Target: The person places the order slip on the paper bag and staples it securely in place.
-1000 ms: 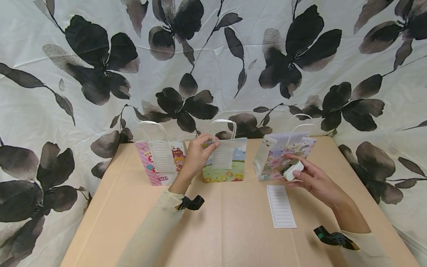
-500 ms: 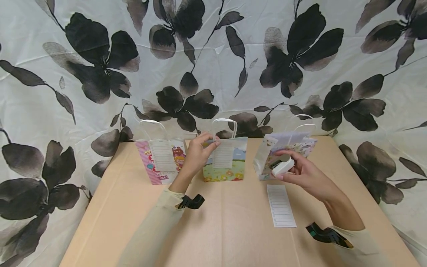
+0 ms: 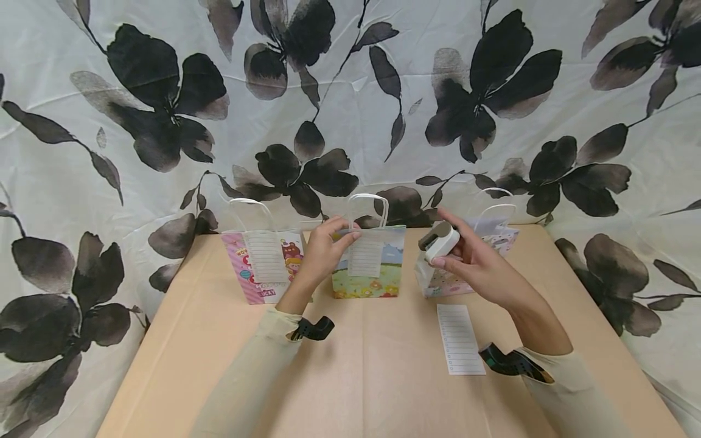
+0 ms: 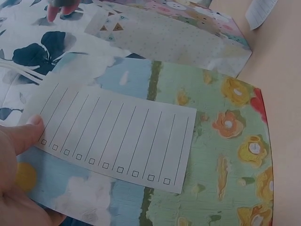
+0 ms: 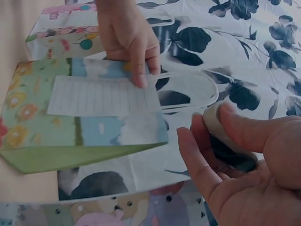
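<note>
In the head view a paper gift bag [image 3: 364, 288] with a meadow print and white handles stands in the middle of the table. A lined checklist slip [image 4: 117, 136] lies against its front, top end at the bag's rim. My left hand [image 3: 325, 252] pinches the slip and rim, thumb on the slip in the left wrist view. Slightly right of this bag, my right hand [image 3: 484, 264] holds a small white-and-dark stapler [image 3: 441, 241] between thumb and fingers. The right wrist view shows the stapler [image 5: 225, 134] apart from the bag, near its handles.
A pink cartoon bag [image 3: 260, 295] with a slip on its front stands at left. Behind my right hand stands a pastel animal-print bag [image 3: 438, 285]. A loose checklist slip [image 3: 461, 340] lies before it. Floral cloth [image 3: 378, 152] hangs behind the table [image 3: 350, 377].
My right hand has carried the stapler left and up, from in front of the pastel bag toward the middle bag. My left hand stays at the middle bag's rim.
</note>
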`<state>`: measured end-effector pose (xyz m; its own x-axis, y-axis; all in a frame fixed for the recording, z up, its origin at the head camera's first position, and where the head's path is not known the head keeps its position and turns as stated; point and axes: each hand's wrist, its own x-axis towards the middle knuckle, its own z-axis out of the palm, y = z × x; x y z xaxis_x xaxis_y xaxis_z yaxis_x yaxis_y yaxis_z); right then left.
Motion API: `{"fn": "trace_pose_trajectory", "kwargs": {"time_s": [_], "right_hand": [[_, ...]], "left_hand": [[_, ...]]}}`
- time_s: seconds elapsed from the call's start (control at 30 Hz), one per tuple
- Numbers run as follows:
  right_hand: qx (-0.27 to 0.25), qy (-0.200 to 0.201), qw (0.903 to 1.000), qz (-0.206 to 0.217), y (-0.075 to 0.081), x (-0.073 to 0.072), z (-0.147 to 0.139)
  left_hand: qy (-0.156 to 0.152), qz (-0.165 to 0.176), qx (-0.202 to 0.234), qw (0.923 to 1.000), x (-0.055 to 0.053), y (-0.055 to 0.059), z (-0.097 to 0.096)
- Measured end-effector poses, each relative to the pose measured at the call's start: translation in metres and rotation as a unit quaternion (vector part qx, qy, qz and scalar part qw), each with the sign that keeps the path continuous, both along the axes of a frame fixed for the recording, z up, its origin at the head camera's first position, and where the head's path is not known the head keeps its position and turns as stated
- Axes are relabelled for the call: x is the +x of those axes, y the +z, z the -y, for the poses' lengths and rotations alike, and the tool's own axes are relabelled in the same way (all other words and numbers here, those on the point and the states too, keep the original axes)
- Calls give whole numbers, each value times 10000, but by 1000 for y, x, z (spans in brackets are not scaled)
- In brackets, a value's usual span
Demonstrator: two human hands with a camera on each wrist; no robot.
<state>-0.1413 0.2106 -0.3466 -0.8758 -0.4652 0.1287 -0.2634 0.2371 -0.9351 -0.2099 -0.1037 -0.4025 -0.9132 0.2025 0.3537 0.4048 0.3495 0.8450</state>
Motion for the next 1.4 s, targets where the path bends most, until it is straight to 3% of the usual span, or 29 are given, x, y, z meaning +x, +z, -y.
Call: {"fn": "trace_pose_trajectory", "kwargs": {"time_s": [0.3,0.43,0.6,0.8,1.0,1.27,1.4], "right_hand": [[156,-178,9995,-202,18,-21,16],[376,-523,9978,-182,21,-33,25],[-164,-965,9952,85,20,-49,39],[-622,-934,9937,74,20,-66,54],[-681,-844,9929,495,22,-79,68],[153,-834,9950,528,27,-96,81],[368,-569,9958,619,28,-103,83]], "left_hand": [[30,190,-5,9998,1,0,0],[15,125,21,9999,2,-1,-1],[-5,96,32,9999,2,-2,-1],[-23,48,16,10000,1,-2,0],[-109,6,71,9999,-1,-2,0],[-53,75,35,10000,-1,-1,0],[-50,89,27,9999,-2,-1,0]]}}
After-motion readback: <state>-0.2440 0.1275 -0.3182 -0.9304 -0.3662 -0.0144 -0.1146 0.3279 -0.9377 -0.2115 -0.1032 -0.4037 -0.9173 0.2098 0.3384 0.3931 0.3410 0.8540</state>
